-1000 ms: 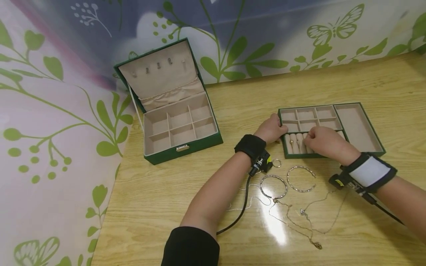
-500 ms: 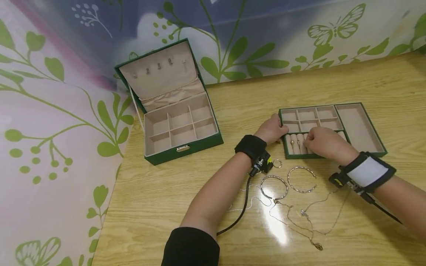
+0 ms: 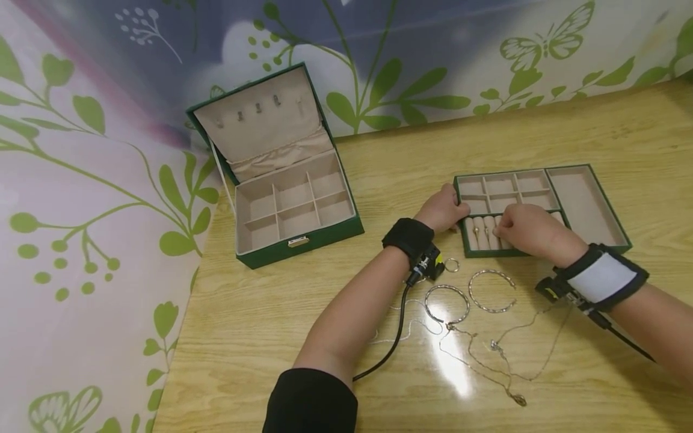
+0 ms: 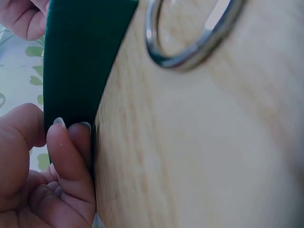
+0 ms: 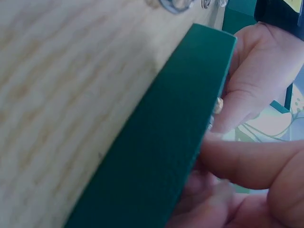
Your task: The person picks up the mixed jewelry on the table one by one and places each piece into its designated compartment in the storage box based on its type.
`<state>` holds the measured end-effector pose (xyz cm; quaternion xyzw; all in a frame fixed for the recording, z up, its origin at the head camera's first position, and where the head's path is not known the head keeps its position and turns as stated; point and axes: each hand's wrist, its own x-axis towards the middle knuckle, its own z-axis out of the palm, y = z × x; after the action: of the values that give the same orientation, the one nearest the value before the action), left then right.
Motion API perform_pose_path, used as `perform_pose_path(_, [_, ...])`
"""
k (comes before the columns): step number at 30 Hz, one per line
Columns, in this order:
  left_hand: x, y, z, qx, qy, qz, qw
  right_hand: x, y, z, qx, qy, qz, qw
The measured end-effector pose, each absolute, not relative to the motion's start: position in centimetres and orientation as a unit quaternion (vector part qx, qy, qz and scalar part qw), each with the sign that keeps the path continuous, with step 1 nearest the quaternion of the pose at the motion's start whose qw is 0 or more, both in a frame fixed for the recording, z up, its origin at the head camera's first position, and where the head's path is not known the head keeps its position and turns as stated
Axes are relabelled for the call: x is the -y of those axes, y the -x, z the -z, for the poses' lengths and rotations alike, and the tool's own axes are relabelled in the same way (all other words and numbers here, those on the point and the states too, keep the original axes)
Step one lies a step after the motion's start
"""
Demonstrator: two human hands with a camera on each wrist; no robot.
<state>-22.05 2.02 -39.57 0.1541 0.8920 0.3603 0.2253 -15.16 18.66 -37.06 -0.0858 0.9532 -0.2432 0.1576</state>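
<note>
My left hand [image 3: 441, 209] grips the left edge of a green jewelry tray [image 3: 595, 207], thumb on top. In the left wrist view, fingers of this hand [image 4: 69, 175] lie against the tray's green side wall [image 4: 78, 66]. My right hand [image 3: 535, 234] is over the ring rolls at the tray's front, with thumb and forefinger close together. Whatever may be between its fingertips is hidden, also in the right wrist view, where the hand [image 5: 251, 166] reaches behind the wall [image 5: 152, 133]. Two small gold-toned pieces, one of them a slim piece [image 3: 476, 233], sit between the rolls left of it.
An open green jewelry box [image 3: 300, 243] with compartments stands at the left, lid up against the wall. In front of the tray lie a small ring [image 3: 458, 265], two twisted bangles, one a silvery bangle [image 3: 446, 287], and several thin chains, including a necklace with pendant [image 3: 518, 399].
Both hands stay almost where they were. The right hand remains at the same ring rolls; the view has shifted very slightly.
</note>
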Motion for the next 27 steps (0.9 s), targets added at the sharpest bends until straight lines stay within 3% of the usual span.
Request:
perform_pose_path(8, [-2.0, 22.2, 39.5, -0.891, -0.154, -0.362, 0.228, -17.7, 13.9, 35.5, -0.971, 0.098, 0.204, 0.075])
perform_pose_path(17, [-2.2, 22.2, 39.3, -0.887, -0.136, -0.375, 0.235, -15.7, 12.4, 36.5, -0.92, 0.36, 0.145, -0.059])
perform_pose_path(21, [-2.1, 22.2, 39.4, -0.883, -0.143, -0.382, 0.234, -15.1, 12.6, 37.5, -0.886, 0.438, 0.13, -0.08])
perform_pose_path(27, [-2.0, 22.2, 39.5, -0.883, -0.155, -0.38, 0.227, -14.7, 12.9, 38.2, -0.883, 0.452, 0.107, -0.066])
